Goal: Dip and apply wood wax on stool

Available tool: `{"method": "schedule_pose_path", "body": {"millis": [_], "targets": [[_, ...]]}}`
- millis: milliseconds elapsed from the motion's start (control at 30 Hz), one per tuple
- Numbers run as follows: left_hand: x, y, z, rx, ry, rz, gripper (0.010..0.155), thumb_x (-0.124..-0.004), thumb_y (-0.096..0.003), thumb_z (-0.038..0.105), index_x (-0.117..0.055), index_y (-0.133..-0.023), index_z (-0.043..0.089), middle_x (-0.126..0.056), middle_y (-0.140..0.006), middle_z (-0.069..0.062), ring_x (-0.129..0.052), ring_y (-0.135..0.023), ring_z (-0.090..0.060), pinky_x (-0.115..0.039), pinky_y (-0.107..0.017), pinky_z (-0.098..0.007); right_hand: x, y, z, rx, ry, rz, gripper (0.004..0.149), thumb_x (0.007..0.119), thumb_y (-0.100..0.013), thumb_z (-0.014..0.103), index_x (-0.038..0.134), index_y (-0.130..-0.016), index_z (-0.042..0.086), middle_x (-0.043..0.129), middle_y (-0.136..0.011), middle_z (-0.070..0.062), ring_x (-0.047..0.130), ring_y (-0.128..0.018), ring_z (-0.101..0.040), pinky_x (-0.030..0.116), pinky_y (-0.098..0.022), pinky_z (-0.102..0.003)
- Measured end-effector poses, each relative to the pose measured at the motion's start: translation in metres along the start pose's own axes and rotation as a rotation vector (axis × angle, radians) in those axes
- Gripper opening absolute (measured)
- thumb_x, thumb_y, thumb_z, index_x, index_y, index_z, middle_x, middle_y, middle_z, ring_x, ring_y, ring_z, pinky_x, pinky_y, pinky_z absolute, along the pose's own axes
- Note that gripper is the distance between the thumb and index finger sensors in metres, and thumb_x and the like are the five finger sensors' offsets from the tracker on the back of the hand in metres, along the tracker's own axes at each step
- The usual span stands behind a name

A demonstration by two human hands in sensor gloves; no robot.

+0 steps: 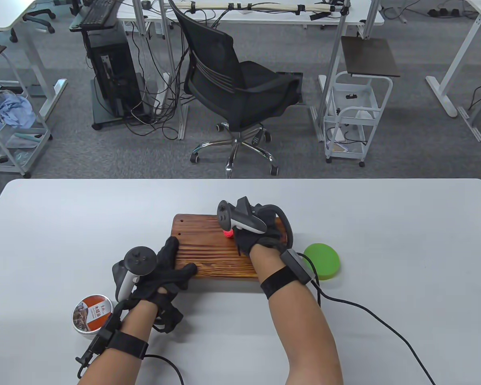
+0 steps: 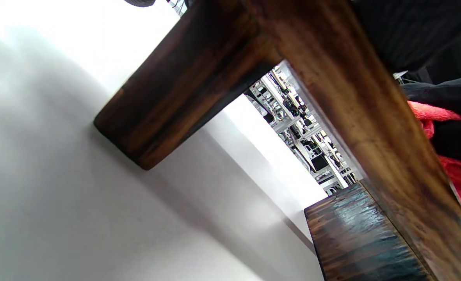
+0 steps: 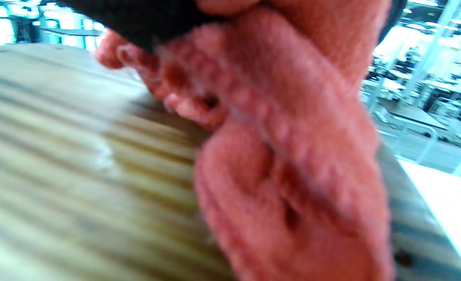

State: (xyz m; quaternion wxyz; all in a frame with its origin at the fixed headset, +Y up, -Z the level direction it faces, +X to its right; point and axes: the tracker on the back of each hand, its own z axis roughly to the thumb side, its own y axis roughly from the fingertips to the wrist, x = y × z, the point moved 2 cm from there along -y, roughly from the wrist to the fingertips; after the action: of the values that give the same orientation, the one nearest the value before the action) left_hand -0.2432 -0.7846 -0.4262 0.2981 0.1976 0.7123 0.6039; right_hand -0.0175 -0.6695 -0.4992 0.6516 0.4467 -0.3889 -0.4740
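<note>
Sitting near the desk's left front: round wax tin with orange label (image 1: pixel 92 313). Left hand (image 1: pixel 160 276) grips the dark-stained wooden stool's (image 1: pixel 208 248) near-left corner. Right hand (image 1: pixel 256 236) clenches a red fuzzy cloth (image 1: pixel 227 234), pressed on the stool top. Green round sponge (image 1: pixel 322 261) just right.

White table (image 1: pixel 385 224) bears stool (image 1: pixel 208 256), wax tin (image 1: pixel 91 313), green sponge (image 1: pixel 322 260).

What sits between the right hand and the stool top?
A red cloth, bunched under the right hand against the stool top; clearest in the right wrist view.
</note>
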Motion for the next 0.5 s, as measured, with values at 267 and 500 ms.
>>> {"method": "schedule_pose_path", "body": {"millis": [267, 500], "targets": [[0.0, 0.0, 0.0, 0.0, 0.0, -0.001, 0.108, -0.084, -0.0429, 0.072, -0.014, -0.117, 0.036, -0.027, -0.127, -0.019, -0.029, -0.111, -0.058, -0.029, -0.065, -0.087, -0.001, 0.01, 0.002, -0.059, 0.022, -0.018, 0.053, 0.081, -0.053, 0.029, 0.07, -0.102, 0.045, 0.072, -0.105, -0.001, 0.08, -0.082, -0.034, 0.066, -0.066, -0.068], [0.0, 0.0, 0.0, 0.0, 0.002, -0.001, 0.108, -0.084, -0.0429, 0.072, -0.014, -0.117, 0.036, -0.027, -0.127, -0.019, -0.029, -0.111, -0.058, -0.029, -0.065, -0.087, 0.008, -0.005, -0.04, 0.106, -0.019, -0.004, 0.052, 0.08, -0.053, 0.029, 0.071, -0.1, 0.047, 0.071, -0.106, 0.0, 0.078, -0.082, -0.034, 0.064, -0.067, -0.068]]}}
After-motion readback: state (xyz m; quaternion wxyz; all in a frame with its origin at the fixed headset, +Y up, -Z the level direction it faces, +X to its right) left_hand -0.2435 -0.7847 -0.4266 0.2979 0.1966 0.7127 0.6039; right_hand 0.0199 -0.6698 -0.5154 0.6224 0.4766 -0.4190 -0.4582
